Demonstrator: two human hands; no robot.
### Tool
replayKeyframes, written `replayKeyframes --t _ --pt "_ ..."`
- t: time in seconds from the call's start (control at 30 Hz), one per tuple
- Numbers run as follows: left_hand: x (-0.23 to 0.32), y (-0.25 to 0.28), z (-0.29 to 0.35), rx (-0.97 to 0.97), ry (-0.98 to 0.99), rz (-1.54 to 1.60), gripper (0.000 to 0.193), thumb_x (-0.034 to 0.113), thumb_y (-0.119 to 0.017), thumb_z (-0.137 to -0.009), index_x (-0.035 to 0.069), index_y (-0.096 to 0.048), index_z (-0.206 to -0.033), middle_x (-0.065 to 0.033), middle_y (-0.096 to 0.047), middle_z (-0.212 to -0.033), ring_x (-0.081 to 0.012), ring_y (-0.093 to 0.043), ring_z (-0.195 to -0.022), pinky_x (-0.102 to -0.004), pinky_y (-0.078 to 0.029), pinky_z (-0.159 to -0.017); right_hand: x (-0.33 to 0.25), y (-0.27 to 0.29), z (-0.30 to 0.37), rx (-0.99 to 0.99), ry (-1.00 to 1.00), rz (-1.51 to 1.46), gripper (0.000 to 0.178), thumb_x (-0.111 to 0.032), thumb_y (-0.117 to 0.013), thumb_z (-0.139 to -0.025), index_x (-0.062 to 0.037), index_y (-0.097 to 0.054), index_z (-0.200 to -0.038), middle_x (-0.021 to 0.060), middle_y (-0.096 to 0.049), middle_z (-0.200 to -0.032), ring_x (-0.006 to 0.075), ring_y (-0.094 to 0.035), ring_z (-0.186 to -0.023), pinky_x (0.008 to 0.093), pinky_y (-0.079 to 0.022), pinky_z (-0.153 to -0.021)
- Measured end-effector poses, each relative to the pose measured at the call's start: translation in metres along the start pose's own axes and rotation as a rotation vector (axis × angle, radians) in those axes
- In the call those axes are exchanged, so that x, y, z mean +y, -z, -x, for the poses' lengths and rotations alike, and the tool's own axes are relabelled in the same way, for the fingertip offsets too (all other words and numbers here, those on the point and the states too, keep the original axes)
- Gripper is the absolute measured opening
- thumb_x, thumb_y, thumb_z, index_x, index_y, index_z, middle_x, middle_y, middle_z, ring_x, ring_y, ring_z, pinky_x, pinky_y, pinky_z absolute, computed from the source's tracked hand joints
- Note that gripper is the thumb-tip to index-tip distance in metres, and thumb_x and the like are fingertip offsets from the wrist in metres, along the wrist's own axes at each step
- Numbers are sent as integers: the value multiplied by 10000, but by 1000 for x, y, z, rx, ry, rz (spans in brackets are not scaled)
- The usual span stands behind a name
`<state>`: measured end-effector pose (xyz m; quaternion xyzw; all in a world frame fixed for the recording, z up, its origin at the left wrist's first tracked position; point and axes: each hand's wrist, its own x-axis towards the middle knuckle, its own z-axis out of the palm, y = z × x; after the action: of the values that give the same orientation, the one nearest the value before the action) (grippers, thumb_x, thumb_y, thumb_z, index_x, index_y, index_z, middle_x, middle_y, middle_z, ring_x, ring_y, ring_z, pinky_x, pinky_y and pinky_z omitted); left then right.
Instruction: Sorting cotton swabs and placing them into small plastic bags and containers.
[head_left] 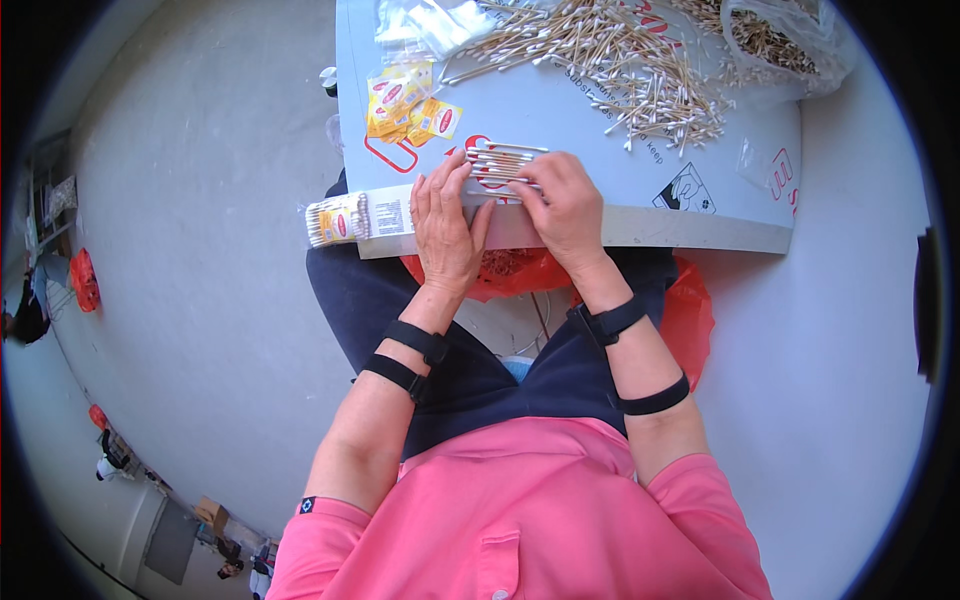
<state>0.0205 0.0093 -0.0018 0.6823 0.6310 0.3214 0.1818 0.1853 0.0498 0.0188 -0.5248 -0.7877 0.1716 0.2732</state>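
A small row of cotton swabs (500, 162) lies side by side on the board near its front edge, between my two hands. My left hand (447, 232) rests at the row's left end, its fingers stretched out and lying flat. From the right, my right hand (568, 208) pinches swabs at the row's other end between thumb and fingers. To the left of my left hand, a clear packet of cotton swabs (337, 220) with a yellow label sits at the board's corner. Yellow printed cards (408, 108) are heaped just beyond it.
A large pile of loose swabs (600, 55) spreads across the far side of the board (560, 110). An open clear bag (770, 35) with more swabs stands far right. Thin clear plastic sleeves (430, 28) lie far left. Red plastic bags (688, 320) hang below the edge.
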Motion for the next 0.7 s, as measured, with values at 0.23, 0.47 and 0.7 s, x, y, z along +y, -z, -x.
replayKeyframes --t 0.23,0.47,0.7 --pt "7 -3 -15 0 -32 -25 733 149 -781 -788 67 -408 -1413 -103 -481 -1452 -319 -401 -1364 -481 -242 -1164 13 6 7 224 -168 -25 224 -63 -647 -864 -79 -681 -1085 72 -599 -1057 284 -579 -926 390 -481 -792" --pt "1 -3 -22 -103 -80 -54 822 164 -799 -770 60 -368 -1462 -95 -469 -1466 -332 -374 -1388 -478 -224 -1182 16 2 -4 -38 -21 -3 323 -37 -626 -838 -112 -671 -1149 69 -591 -1100 263 -556 -918 393 -442 -766" --pt "4 -2 -27 12 13 261 557 42 -539 -946 -3 -354 -1469 -188 -431 -1482 -357 -404 -1373 -429 -306 -1154 5 -11 9 364 -301 -289 321 -35 -441 -963 -20 -581 -1252 151 -560 -1305 327 -550 -1183 413 -439 -1013"
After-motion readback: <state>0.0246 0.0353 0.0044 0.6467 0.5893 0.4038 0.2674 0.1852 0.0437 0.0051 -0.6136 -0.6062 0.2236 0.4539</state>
